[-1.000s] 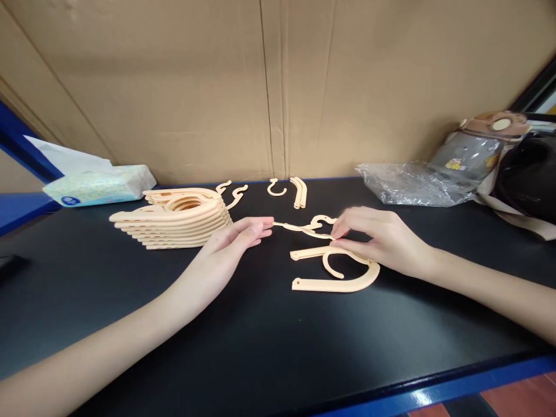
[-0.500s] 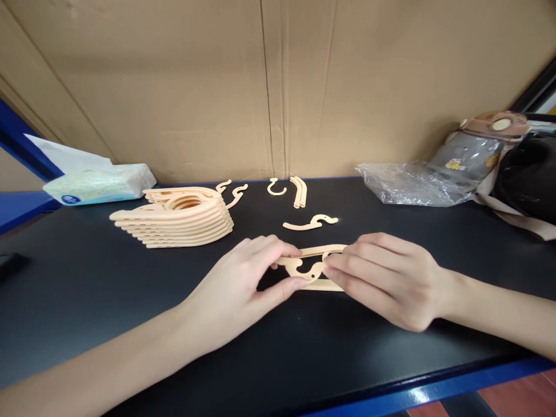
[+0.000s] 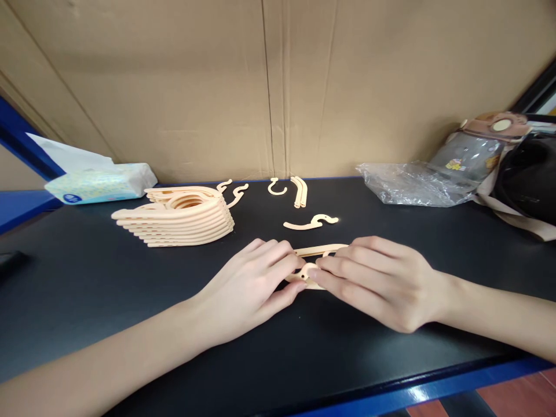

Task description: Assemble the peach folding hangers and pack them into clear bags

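So, the left hand (image 3: 252,289) and right hand (image 3: 386,284) both have fingertips pinched nearly together on a little hook piece (image 3: 306,269), near middle, by the folded hanger (image 3: 319,251). Looks like light, stiff, slightly slick plastic; I'd grip its flat parts, thin curves might snap.
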Demonstrator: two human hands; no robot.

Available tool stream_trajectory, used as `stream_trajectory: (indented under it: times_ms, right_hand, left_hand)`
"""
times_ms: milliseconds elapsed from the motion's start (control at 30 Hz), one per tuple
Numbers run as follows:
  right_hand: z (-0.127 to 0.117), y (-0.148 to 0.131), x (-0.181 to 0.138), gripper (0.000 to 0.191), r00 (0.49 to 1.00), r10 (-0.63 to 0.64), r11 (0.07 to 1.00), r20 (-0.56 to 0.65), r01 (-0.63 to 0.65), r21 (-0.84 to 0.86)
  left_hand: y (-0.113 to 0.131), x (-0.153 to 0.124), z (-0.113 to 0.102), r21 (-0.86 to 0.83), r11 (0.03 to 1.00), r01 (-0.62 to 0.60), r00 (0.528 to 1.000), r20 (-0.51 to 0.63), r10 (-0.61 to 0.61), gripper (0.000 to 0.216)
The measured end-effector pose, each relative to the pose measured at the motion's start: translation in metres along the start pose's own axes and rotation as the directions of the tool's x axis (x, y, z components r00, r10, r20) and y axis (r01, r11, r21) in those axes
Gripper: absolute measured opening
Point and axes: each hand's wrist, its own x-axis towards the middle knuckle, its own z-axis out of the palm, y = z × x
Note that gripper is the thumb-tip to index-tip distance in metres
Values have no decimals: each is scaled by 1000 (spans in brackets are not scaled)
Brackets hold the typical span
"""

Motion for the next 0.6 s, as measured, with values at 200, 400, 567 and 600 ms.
stream_trajectory:
  times_ms: [200, 400, 567, 600]
  right_hand:
    - [0, 0, 2, 28, 981, 168, 983, 101, -175, 60]
    - [10, -7, 0, 26, 952, 144, 979, 270, -178, 105]
    - [10, -8, -5, 19, 962, 27, 984, 272, -73, 160]
    - [10, -8, -6, 17, 964, 9, 983, 266, -57, 173]
  left_hand:
    - [-8, 0, -5, -1, 993, 117, 993, 0, -117, 21]
    - [-10, -1, -6, -98, 987, 124, 992, 1, -124, 22]
    - [-10, -3, -4, -137, 986, 90, 996, 27, -87, 20]
    - [-10, -3, -4, -140, 986, 88, 996, 28, -85, 20]
